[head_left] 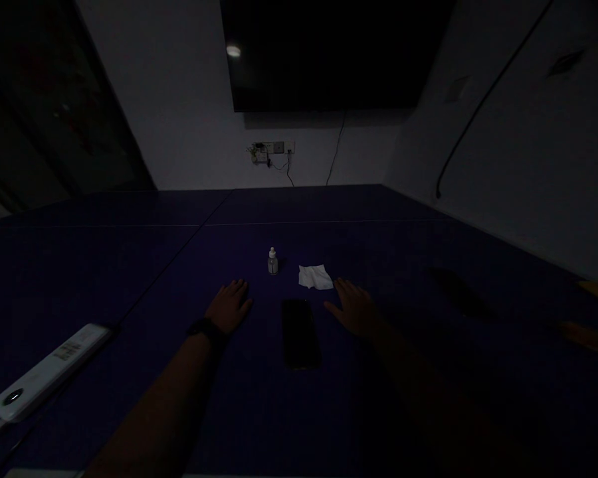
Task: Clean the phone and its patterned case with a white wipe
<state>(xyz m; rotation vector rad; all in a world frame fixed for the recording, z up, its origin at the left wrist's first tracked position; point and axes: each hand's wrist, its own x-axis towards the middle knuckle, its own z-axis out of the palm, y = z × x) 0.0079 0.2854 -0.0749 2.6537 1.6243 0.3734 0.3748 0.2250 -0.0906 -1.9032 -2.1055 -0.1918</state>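
Resting flat on the dark blue tabletop [259,411], my left hand [228,305] holds nothing, with its thumb apart from the fingers. My right hand [353,308] also lies flat with thumb spread, its fingertips beside the edge of a white tissue [315,277]. Between the two hands is a smartphone [300,334] with a dark screen, touched by neither. Beyond my left hand, a small dropper bottle [272,262] with a white cap stands upright. A dark band circles my left wrist.
A white power strip [52,372] lies at the left with a cable. On the right are a dark flat object [461,292] and orange items [589,337], too dim to name. A large screen [329,53] hangs on the far wall above sockets [274,148] with cords.
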